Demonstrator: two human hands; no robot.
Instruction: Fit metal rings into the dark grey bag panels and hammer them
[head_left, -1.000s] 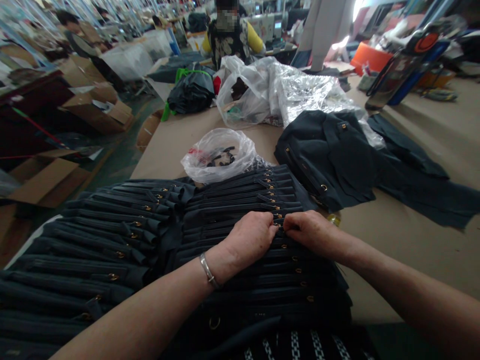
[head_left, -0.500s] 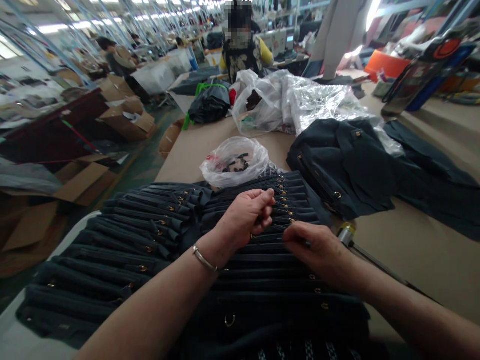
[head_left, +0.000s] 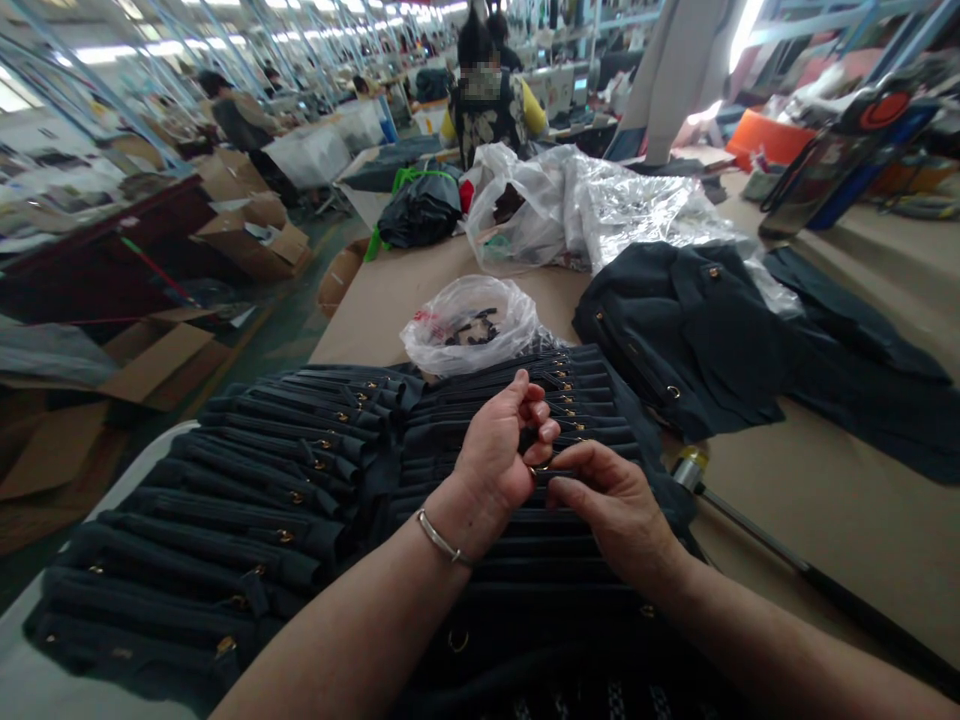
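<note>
My left hand [head_left: 499,450] is turned partly palm up over the stack of dark fabric pieces, its fingers curled inward. Something dark shows inside those fingers, too unclear to name. Close against it, my right hand [head_left: 611,505] has thumb and forefinger drawn together in a pinch; what lies between them is too small to make out. Beneath both hands lie dark zippered pieces [head_left: 600,408] in overlapping rows, with small gold-coloured zip pulls. A second row of zippered pieces [head_left: 225,490] fans out to the left.
Beyond the hands sits a clear plastic bag [head_left: 517,310] with small dark strips inside. A hammer-like tool [head_left: 690,468] with a yellow-tipped head lies right. Dark garments [head_left: 675,330], plastic wrapping [head_left: 637,200] and a bottle [head_left: 806,175] stand farther back. A person [head_left: 491,110] is across the table.
My left hand has rolled more palm up and its thumb has come away from the fingertips. My right hand has shifted slightly left, up against the left hand.
</note>
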